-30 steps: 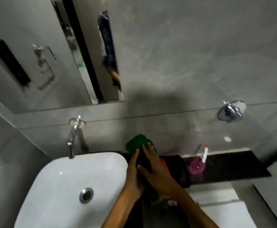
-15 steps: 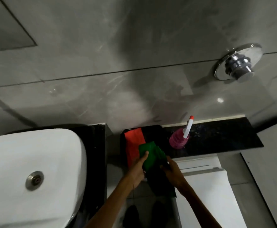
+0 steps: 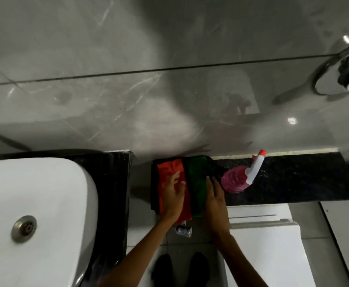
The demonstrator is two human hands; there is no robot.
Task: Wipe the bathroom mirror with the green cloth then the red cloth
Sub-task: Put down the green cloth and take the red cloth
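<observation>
Both hands hover low over a dark tray, and each has its own cloth under it. Her or his left hand [image 3: 172, 195] lies flat and open, fingers spread, on the folded red cloth [image 3: 169, 172], pressing or reaching for it rather than gripping. Just to its right, the right hand [image 3: 215, 198] rests open along the edge of the folded green cloth [image 3: 197, 179], fingers extended and not closed on anything.

Red and green cloths lie side by side, touching, inside a shallow black rectangular tray [image 3: 154, 183]. I judge the green cloth is being laid down so the red one can be taken up for the second wipe. Keeping them flat and separate makes them easy to tell apart.

Just beyond the right hand's fingertips, a pink plastic spray bottle with a white trigger and orange tip [image 3: 236, 180] stands on a speckled black stone ledge [image 3: 304, 179]. Well to the left of the left hand sits a white ceramic basin [image 3: 34, 193]. Beyond the hands rises a glossy grey tiled wall [image 3: 128, 90]. No mirror shows.
</observation>
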